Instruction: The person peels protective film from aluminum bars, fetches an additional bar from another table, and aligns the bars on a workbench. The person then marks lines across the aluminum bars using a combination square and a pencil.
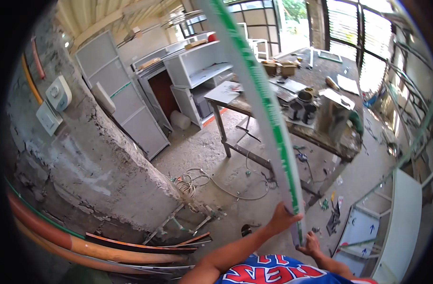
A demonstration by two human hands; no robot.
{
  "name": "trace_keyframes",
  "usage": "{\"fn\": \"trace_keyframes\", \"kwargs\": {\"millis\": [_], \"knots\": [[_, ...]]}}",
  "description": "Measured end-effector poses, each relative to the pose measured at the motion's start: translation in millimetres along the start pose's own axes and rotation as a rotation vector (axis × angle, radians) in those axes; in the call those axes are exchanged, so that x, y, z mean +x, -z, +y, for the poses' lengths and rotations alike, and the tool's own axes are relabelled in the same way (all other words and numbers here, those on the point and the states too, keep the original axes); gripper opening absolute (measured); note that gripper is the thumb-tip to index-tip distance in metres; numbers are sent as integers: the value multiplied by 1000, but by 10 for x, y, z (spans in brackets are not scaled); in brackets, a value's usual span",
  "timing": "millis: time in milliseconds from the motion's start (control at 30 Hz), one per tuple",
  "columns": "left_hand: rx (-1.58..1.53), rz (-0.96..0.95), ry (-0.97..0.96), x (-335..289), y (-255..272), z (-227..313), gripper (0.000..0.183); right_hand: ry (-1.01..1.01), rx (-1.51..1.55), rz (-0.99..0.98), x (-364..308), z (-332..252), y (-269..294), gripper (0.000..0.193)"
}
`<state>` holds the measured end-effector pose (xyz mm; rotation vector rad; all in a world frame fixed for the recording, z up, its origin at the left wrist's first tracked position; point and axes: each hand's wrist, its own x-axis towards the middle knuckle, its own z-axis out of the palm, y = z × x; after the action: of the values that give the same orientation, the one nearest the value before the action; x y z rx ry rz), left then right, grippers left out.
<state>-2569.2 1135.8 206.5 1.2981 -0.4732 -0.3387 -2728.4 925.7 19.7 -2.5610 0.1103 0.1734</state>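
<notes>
A long white profile bar (268,104) with a green printed strip along it stands tilted before me. It runs from the top of the view down to my hands. My left hand (285,219) is closed around it a little above its lower end. Lower down, my right hand (311,244) grips the bar's bottom end from the right side, its fingertips partly hidden. The bar's upper end lies beyond the top of the view.
A cluttered workbench (301,124) with tins and boxes stands ahead. Grey cabinets (197,71) are behind it. A rough concrete pillar (107,156) rises at left, with pipes (122,250) below. Coiled cable (190,182) lies on the floor. A framed panel (400,222) leans at right.
</notes>
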Motion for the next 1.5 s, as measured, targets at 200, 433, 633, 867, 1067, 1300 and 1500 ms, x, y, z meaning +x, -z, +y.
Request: {"fn": "trace_keyframes", "kwargs": {"millis": [200,433,633,867,1067,1300,1500], "knots": [[-30,-43,76,923,622,-210,36,-123,-12,126,599,-229,-94,71],[-83,-151,106,2033,1653,74,32,-139,-66,198,1574,-603,-67,76],[-90,-197,156,2980,2487,235,29,-166,-3,233,2557,-1267,58,72],[72,-162,233,4336,3892,306,24,-174,116,66,4235,-2095,-132,74],[-7,-146,320,5291,4954,681,29,-108,256,-68,5585,-2960,89,67],[-178,-233,243,6409,5864,787,34,-244,265,-42,6596,-3944,167,67],[-293,-355,434,7433,7006,635,35,-457,406,222,7752,-5458,113,68]]}}
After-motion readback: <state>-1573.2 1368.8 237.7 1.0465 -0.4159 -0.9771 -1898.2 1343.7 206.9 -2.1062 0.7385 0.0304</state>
